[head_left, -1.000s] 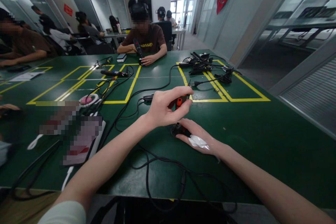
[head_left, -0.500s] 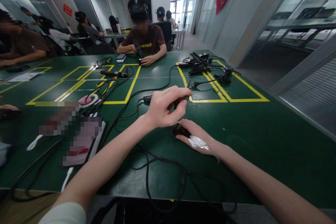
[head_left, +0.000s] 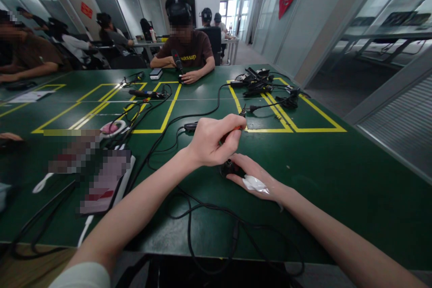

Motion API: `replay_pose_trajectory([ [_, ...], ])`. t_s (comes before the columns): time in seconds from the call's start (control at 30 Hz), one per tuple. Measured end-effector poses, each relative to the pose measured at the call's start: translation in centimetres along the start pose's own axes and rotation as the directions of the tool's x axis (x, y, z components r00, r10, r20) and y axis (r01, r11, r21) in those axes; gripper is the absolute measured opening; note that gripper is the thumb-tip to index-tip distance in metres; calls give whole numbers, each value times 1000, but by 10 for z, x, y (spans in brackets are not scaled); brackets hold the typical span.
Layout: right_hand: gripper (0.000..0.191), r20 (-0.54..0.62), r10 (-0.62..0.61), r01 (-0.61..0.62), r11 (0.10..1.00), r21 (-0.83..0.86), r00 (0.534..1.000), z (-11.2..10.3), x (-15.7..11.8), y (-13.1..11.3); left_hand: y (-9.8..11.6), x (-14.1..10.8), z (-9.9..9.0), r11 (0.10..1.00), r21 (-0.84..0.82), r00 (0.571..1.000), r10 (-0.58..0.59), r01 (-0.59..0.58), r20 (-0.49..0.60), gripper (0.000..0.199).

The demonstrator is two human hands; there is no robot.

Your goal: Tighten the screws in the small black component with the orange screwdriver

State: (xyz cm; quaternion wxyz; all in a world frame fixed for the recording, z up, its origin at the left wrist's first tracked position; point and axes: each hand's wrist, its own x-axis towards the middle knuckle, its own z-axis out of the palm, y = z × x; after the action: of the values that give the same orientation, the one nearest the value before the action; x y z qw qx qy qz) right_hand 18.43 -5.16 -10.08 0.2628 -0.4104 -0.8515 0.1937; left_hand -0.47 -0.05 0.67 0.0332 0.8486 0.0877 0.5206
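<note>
My left hand point(head_left: 218, 139) is closed, thumb and forefinger pinched around a small dark piece with an orange-red patch point(head_left: 238, 129). A thin metal tip point(head_left: 243, 111) juts up just beyond the forefinger; whether it belongs to that piece I cannot tell. Below and slightly to the right, my right hand point(head_left: 251, 174) rests at the table, its thumb and fingers wrapped around a dark rounded part point(head_left: 224, 170) with a short metal fitting point(head_left: 229, 162) on top. The fingers hide most of both held things. White tape covers the back of my right hand near the thumb.
Black cables point(head_left: 216, 207) loop over the green table point(head_left: 330, 180). Phones point(head_left: 106, 180) lie at the left, and a heap of black tools and cords point(head_left: 256, 82) at the back. Across the table, a co-worker point(head_left: 189, 54) holds an electric screwdriver point(head_left: 176, 59).
My left fingers have curled slightly, and more of the orange-red patch shows between them. My right hand has stayed in place around the dark part.
</note>
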Motion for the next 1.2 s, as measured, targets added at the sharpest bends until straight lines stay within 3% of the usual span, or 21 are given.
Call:
replay_pose_trajectory([
  [0.17,22,-4,-4,4,1000,5,1000,1,0,2,3,1,3,998,27,998,-49,50,-45,9],
  [0.4,23,3,19,-19,1000,3,1000,0,0,1,6,4,2,994,67,994,-81,86,-67,33],
  [0.63,23,-6,-7,7,1000,-5,1000,2,-1,2,3,5,3,999,-24,999,-36,36,-21,8],
  [0.83,25,2,5,-5,1000,-3,1000,1,-1,2,4,2,7,998,-61,999,-21,19,-35,11],
  [1.03,25,0,14,-14,1000,17,1000,1,-1,3,5,-1,1,990,-139,1000,-24,23,0,40],
  [1.2,26,10,14,-14,1000,13,1000,1,-1,2,5,2,0,1000,2,999,2,-2,-48,25],
])
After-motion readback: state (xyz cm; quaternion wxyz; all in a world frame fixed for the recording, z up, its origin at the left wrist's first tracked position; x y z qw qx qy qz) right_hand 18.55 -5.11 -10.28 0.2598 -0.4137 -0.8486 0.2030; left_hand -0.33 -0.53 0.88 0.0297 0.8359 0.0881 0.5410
